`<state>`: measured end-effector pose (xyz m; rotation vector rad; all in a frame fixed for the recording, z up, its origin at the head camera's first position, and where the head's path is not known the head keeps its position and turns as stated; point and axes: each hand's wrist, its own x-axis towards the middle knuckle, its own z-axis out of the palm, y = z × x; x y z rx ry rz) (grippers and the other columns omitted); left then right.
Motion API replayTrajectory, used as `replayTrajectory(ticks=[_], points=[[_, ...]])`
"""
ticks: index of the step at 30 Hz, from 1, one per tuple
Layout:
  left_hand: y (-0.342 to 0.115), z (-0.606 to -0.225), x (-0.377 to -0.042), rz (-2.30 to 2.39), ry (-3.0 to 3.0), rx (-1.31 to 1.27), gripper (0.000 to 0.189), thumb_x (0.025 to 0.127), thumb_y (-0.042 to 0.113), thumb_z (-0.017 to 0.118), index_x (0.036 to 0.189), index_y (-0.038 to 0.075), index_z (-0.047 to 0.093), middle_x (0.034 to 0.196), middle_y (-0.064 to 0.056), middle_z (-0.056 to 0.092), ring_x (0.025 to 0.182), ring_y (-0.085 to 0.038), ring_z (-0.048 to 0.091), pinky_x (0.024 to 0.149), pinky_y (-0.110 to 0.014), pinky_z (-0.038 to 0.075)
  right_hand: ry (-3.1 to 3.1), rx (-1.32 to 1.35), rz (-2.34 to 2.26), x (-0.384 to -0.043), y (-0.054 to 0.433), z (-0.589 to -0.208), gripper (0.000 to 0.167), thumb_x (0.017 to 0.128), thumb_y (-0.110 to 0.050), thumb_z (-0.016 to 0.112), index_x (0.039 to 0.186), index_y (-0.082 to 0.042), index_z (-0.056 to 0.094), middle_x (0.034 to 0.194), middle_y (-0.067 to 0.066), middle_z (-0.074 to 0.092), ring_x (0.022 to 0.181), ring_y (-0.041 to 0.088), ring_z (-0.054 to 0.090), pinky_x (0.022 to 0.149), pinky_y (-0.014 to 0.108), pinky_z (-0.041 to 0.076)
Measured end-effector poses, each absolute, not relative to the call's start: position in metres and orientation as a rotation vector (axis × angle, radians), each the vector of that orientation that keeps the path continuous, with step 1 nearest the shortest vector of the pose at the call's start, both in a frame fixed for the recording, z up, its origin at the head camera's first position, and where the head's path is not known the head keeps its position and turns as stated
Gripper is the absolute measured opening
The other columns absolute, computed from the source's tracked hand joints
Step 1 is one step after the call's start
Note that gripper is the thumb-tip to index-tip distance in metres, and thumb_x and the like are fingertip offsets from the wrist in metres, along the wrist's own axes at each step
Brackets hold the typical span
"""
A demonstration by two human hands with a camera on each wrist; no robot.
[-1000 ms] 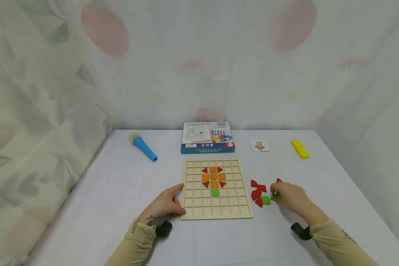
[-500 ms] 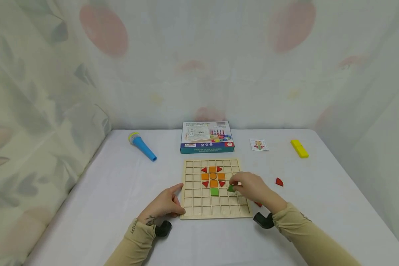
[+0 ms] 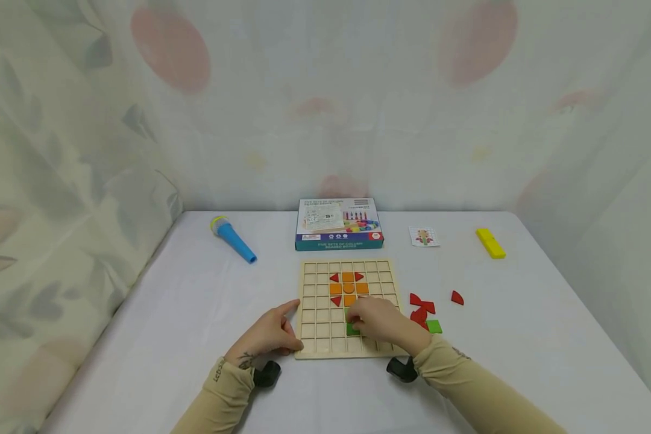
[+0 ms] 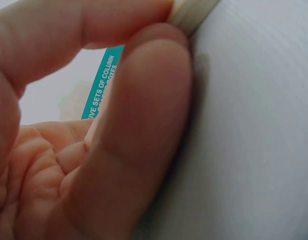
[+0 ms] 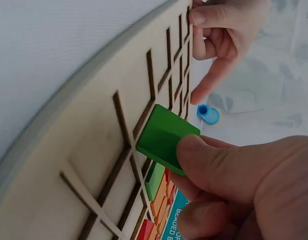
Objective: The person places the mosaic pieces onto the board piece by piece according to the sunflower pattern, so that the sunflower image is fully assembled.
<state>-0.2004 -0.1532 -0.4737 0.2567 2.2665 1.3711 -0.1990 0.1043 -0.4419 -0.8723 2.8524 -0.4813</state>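
Between thumb and fingers, my right hand (image 3: 384,318) pinches a green square tile (image 5: 164,132), low over the wooden grid board (image 3: 316,331). In the right wrist view the tile is tilted above the grooves. Another green square (image 5: 155,181) sits in the grid beside it. Orange squares (image 3: 335,289), an orange round tile (image 3: 349,288) and red triangles (image 3: 334,278) form a pattern in upper cells; my right hand partly hides this area. My left hand (image 3: 270,330) touches the board's left edge with thumb and index finger spread apart.
Right of the board lie several red pieces (image 3: 419,314) and a green square (image 3: 434,326), with a lone red piece (image 3: 457,297) farther off. Behind stand a box (image 3: 339,224), a pattern card (image 3: 424,236), a yellow block (image 3: 490,243) and a blue toy microphone (image 3: 234,239).
My right hand has picked up a green tile from the right-hand pieces and carried it left, over the board's lower middle. The left hand has stayed at the board's edge.
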Motion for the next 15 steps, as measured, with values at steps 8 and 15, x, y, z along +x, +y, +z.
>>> replayTrajectory(ticks=[8, 15], points=[[-0.1537, -0.4728, -0.2001, 1.375, 2.260, 0.266, 0.099, 0.065, 0.004, 0.078, 0.146, 0.004, 0.023, 0.063, -0.004, 0.058, 0.049, -0.011, 0.052, 0.049, -0.027, 0.046, 2.895, -0.817, -0.492, -0.1988, 0.1013, -0.4458, 0.003, 0.080, -0.016, 0.071, 0.080, -0.013, 0.071, 0.071, -0.009, 0.059, 0.065, 0.009, 0.047, 0.062, 0.023, 0.044], [-0.1537, -0.4739, -0.2000, 1.373, 2.266, 0.264, 0.099, 0.065, 0.005, 0.078, 0.147, 0.005, 0.023, 0.064, -0.004, 0.059, 0.049, -0.011, 0.053, 0.049, -0.028, 0.047, 2.944, -0.848, -0.426, -0.1971, 0.1057, -0.4445, 0.011, 0.082, -0.019, 0.069, 0.091, -0.014, 0.072, 0.084, -0.006, 0.064, 0.075, 0.010, 0.055, 0.066, 0.025, 0.048]])
